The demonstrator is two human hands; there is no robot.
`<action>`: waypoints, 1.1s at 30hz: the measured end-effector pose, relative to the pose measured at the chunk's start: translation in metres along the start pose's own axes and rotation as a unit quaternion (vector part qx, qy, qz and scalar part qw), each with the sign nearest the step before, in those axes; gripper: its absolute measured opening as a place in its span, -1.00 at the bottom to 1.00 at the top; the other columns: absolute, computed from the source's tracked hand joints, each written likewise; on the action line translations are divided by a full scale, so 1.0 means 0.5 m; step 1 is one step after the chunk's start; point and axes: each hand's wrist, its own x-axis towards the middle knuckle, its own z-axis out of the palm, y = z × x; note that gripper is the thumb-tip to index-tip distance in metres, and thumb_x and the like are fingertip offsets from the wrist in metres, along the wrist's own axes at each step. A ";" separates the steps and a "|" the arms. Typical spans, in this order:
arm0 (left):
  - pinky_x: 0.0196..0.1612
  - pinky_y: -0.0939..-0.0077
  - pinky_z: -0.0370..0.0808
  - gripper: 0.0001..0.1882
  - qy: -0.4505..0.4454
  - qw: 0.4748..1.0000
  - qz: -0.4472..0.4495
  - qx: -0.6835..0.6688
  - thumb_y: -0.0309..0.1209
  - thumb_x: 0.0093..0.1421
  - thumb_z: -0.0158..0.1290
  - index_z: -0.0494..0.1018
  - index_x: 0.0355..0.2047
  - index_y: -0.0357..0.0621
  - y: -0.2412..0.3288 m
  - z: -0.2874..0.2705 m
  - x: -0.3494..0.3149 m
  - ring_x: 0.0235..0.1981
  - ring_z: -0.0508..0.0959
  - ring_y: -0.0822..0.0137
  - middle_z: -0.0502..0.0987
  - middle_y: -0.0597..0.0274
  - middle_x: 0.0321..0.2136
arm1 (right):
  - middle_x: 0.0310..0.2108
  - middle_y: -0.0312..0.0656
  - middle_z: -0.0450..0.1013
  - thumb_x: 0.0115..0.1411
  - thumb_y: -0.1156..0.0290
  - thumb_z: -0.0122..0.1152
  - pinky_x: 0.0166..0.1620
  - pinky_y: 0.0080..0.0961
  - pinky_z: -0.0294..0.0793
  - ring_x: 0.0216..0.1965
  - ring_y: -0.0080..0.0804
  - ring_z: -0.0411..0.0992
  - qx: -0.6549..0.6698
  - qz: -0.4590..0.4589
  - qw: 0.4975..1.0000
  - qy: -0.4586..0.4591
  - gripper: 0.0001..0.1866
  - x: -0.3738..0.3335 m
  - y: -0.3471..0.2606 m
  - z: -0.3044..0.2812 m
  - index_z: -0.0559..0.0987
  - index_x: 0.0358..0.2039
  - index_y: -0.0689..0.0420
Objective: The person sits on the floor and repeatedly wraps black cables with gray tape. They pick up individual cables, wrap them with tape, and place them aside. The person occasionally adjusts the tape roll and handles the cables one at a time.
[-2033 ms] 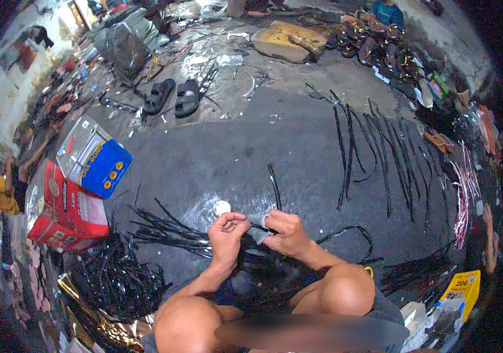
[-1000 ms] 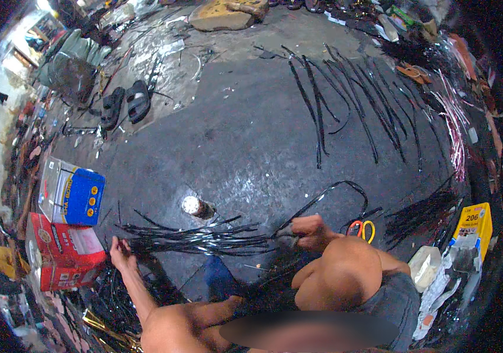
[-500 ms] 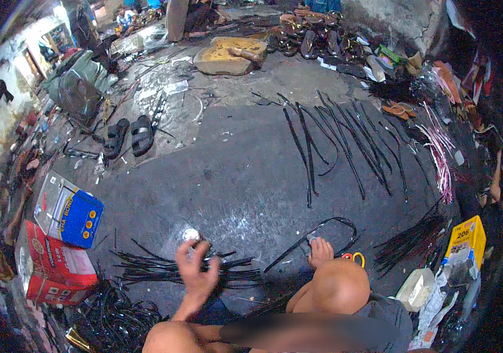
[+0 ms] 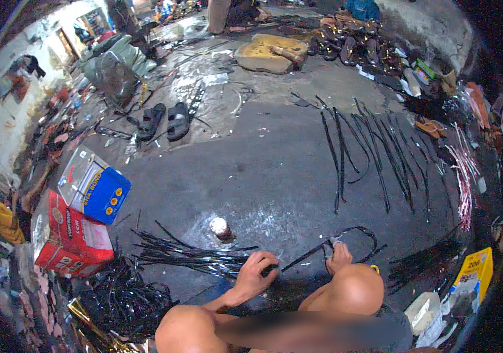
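My left hand has its fingers curled at the right end of a bundle of thin black strips on the dark floor mat. What lies inside those fingers is hidden. By my right knee, my right hand is closed on a looped black strip, which curves out to the right and reaches back left toward the left hand. A small pale bit shows at the right fingertips. Behind the bundle stands a short cylinder with a white top.
More black strips lie spread on the mat. Red and blue boxes stand at left above tangled strips. Black sandals lie beyond. A yellow box, pink strips and a dark bundle are at right.
My left hand has left the white-topped cylinder, moved right and nearer, and its spread fingers have curled. My right hand keeps its place at the looped strip. The view has shifted.
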 end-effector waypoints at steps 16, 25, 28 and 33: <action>-0.08 0.35 0.48 -0.81 -0.095 0.982 -0.148 -0.072 -0.48 0.02 0.21 0.54 -0.32 -0.21 0.000 0.023 -0.029 -0.19 0.58 0.13 0.58 0.10 -0.31 | -0.31 0.08 0.48 0.22 0.36 0.01 -0.19 -0.03 0.38 -0.25 0.19 0.45 0.180 0.231 0.956 0.012 -0.54 0.326 0.072 -0.040 0.19 0.09 0.21; -0.16 0.37 0.49 -0.79 -0.086 0.981 -0.164 -0.053 -0.51 0.02 0.21 0.56 -0.29 -0.19 -0.001 0.017 -0.031 -0.23 0.57 0.09 0.56 0.08 -0.31 | -0.03 0.23 0.44 0.20 0.21 0.00 0.05 -0.06 0.37 0.01 0.20 0.42 0.124 0.289 0.948 -0.039 -0.31 0.683 0.132 0.049 0.05 0.25 0.23; -0.16 0.39 0.49 -0.81 -0.076 0.982 -0.167 -0.047 -0.50 0.03 0.20 0.55 -0.30 -0.20 -0.004 0.008 -0.027 -0.24 0.57 0.09 0.56 0.07 -0.33 | -0.11 0.29 0.46 0.22 0.24 -0.04 -0.01 0.02 0.39 -0.06 0.23 0.45 0.036 0.302 0.950 -0.067 -0.36 0.691 0.105 0.094 0.05 0.23 0.23; -0.15 0.36 0.48 -0.82 -0.037 0.988 -0.149 -0.018 -0.53 0.03 0.20 0.54 -0.31 -0.21 -0.001 -0.021 -0.007 -0.24 0.57 0.09 0.57 0.08 -0.32 | -0.30 0.23 0.53 0.20 0.39 -0.06 -0.15 0.10 0.43 -0.22 0.23 0.52 0.014 0.312 0.950 -0.023 -0.47 0.658 0.059 0.139 0.08 0.15 0.19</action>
